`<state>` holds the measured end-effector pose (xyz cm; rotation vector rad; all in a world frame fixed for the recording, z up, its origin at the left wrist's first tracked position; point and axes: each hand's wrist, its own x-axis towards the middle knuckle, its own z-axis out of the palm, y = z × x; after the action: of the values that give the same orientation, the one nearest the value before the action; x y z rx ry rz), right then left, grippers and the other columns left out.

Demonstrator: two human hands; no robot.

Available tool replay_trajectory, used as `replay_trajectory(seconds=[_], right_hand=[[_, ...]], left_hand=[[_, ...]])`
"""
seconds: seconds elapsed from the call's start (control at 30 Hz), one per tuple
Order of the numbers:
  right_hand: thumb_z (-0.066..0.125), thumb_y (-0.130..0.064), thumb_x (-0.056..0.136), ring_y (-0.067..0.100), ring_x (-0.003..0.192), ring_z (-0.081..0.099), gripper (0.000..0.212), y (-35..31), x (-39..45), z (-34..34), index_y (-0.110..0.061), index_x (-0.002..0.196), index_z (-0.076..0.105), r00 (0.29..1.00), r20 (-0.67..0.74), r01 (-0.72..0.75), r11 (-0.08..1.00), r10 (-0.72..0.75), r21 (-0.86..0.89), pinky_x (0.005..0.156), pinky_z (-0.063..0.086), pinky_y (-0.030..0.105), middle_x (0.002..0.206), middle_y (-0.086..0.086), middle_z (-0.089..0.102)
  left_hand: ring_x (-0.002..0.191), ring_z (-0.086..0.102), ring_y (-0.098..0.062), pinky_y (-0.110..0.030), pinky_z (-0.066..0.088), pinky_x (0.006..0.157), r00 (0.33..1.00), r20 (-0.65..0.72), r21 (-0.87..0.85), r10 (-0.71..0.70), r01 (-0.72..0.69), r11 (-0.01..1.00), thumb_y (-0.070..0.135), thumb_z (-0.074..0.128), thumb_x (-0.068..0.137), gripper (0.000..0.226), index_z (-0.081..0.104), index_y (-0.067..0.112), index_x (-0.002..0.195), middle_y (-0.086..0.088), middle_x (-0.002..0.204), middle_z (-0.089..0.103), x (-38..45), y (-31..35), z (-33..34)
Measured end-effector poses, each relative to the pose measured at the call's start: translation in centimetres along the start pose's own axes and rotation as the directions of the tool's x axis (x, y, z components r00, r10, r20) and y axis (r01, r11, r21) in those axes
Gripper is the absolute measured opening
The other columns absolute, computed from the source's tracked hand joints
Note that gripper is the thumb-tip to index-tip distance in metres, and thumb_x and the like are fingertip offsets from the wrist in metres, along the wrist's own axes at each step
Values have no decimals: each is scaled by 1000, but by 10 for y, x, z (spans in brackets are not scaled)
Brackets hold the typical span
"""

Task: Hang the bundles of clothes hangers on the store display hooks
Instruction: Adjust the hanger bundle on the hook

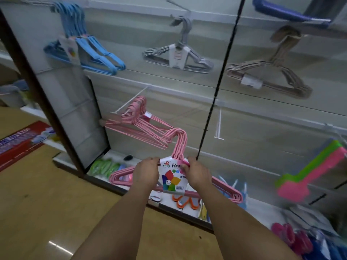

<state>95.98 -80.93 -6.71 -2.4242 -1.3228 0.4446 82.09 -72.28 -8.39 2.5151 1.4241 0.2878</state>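
White label card [173,176] on pink hanger bundle [228,190], partly covered "Har", "10", barcode

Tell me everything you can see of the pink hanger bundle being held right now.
The pink hanger bundle is a stack of thin pink hangers, apparently coated wire, banded by a white card label with a multicoloured flower and barcode. Hooks point up, not yet on any display hook; the shoulders spread out low behind the arms. The left hand and right hand grip it on either side of the label, before the wall.
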Motion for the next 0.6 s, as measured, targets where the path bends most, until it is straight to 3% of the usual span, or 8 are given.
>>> replay_trajectory(seconds=[0.27,0.4,0.6], right_hand=[[45,-41,97,22,97,61,23,-54,57,37,-22,108,53,1000,7,-14,1000,14,18,90,45,38,103,-1,67],[46,-41,97,22,99,61,26,-77,99,50,-22,113,52,999,31,17,999,-19,39,92,44,37,103,0,66],[46,-44,96,22,102,60,28,-107,168,69,-22,113,50,998,62,3,997,-8,81,94,45,41,108,0,66]], left_hand=[[102,56,-23,-33,45,80,999,-36,-77,28,-30,997,22,33,101,34,49,19,131,-7,119,60,46,-69,4],[98,59,-25,-35,50,80,999,-31,-81,-10,7,997,19,35,100,32,55,20,125,-8,112,62,83,-98,0],[94,57,-24,-31,44,75,999,-39,-83,-24,21,996,19,35,99,33,59,22,122,-8,106,62,147,-136,-1]])
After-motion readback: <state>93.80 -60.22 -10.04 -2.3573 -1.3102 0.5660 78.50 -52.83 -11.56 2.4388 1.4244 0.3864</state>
